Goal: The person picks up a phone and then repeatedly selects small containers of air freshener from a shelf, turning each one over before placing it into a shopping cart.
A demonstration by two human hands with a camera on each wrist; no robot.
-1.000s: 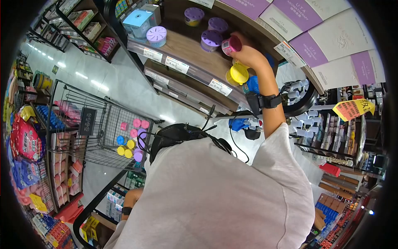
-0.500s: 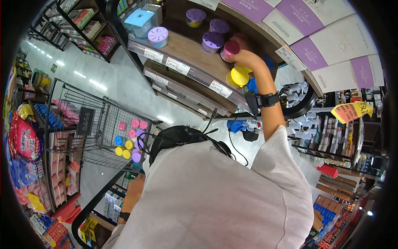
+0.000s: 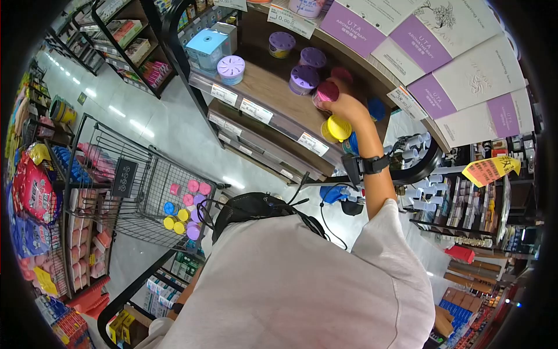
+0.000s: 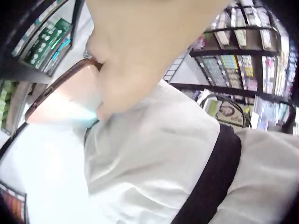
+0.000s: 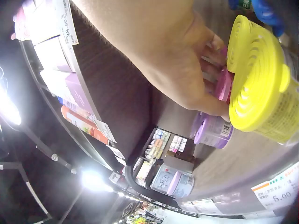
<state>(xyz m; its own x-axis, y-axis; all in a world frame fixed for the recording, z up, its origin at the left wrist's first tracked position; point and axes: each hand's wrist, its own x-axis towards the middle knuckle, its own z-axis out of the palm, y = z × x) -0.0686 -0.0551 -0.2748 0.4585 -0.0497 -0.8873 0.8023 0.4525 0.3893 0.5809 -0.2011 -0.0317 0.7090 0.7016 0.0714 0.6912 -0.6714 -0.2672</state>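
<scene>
On the shelf (image 3: pixel 270 96), my right hand (image 3: pixel 350 109) grips a pink-lidded tub (image 3: pixel 327 92), which stands beside purple-lidded tubs (image 3: pixel 304 79). Another pink lid (image 3: pixel 342 74) shows just behind it. The right wrist view has the hand (image 5: pixel 180 60) with fingers curled at the pink tub (image 5: pixel 224 86), partly hidden by a yellow-lidded tub (image 5: pixel 259 79) in front. My left hand (image 4: pixel 135 56) pinches a flat, phone-like object (image 4: pixel 70 100) by its edge, near the white shirt; in the head view that hand is hidden by the body.
A cart (image 3: pixel 145 198) at left holds several pink, blue, yellow and purple tubs. Blue-lidded tubs (image 3: pixel 376 109) stand near my right wrist. A pale purple tub (image 3: pixel 231 70) and a clear blue box (image 3: pixel 206 49) sit at the shelf's left end. White-and-purple boxes (image 3: pixel 430 87) fill the upper shelf.
The pink tub in my right hand has gone from tilted to roughly upright, close beside the purple tubs. My left forearm, seen more fully half a second ago, is now mostly behind the shirt.
</scene>
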